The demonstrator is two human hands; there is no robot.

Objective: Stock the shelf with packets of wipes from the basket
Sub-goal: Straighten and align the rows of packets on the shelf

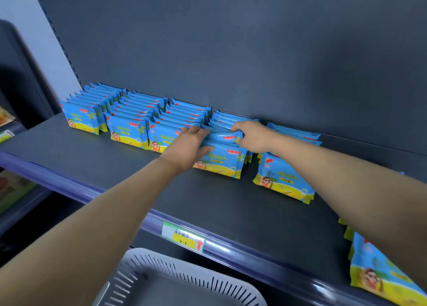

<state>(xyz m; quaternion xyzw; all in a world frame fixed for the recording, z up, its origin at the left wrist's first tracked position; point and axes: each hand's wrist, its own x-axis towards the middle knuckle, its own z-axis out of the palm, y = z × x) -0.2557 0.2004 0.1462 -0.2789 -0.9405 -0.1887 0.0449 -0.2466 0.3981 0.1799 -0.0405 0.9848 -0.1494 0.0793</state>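
- Five rows of packets stand along the back edge of the shelf, with another bunch at its right edge. Stocking looks nearly done.
- Left hand and right hand are both on the fourth row, fingers curled round the ends of its front packets, pressing them into line.
- Basket sits below the front edge. No packets in the part that shows, so little seems left.
- Price label on the front edge: Chinese characters, seemingly a handwritten "2.9", and a red up-arrow.
- Packet print is too small to read.
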